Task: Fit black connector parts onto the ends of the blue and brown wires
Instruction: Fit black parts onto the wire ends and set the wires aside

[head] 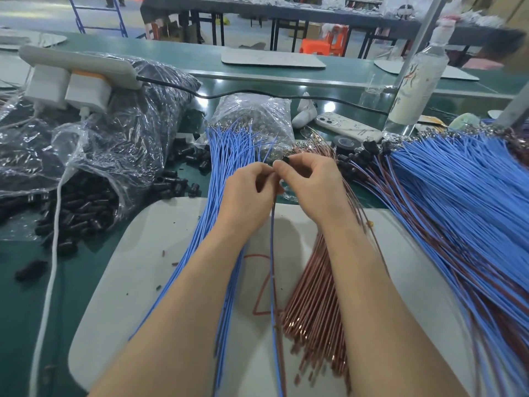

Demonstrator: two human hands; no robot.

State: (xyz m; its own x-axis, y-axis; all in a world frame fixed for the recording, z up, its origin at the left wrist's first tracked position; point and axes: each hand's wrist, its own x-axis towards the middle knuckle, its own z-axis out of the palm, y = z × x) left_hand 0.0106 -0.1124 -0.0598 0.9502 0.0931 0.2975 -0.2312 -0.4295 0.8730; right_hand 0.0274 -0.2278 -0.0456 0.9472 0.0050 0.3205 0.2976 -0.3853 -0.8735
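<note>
Both hands are together at centre frame, fingertips nearly touching, above the far edge of the white mat (143,253).

L hand (252,190): fingers curled in, thumb + index pinching the top end of a single blue wire (272,247). That wire hangs straight down between the forearms toward the camera, with a thin brown wire (275,285) running alongside it lower down. Can't tell if the brown one is also in the pinch, as the fingers hide it.

R hand (312,184): fingers curled, thumb + index tips clamped on a small black connector (286,160). The connector sits right at the L fingertips, at the wire end. Can't tell if the wire tip is already inside.

Stock around the hands:
- Blue wire bundle (229,150) lies under and beside the L wrist, fanning away from the camera with metal terminals at the far ends.
- Brown wire bundle (312,299) lies under the R forearm on the mat.
- Pile of blue/brown wires w/ black connectors on the ends (458,196) is to the R, spread over the green tabletop (86,270).
- Torn clear bag of black connector parts (86,196) is to the L, with loose black parts (177,184) spilled between the bag and the blue bundle.
- A second clear bag (254,116) sits behind the blue bundle.

Misc at the back: power strip w/ chargers (77,67) on top of the L bag, phone (347,126), black tape roll (345,143), plastic bottle (418,81).
</note>
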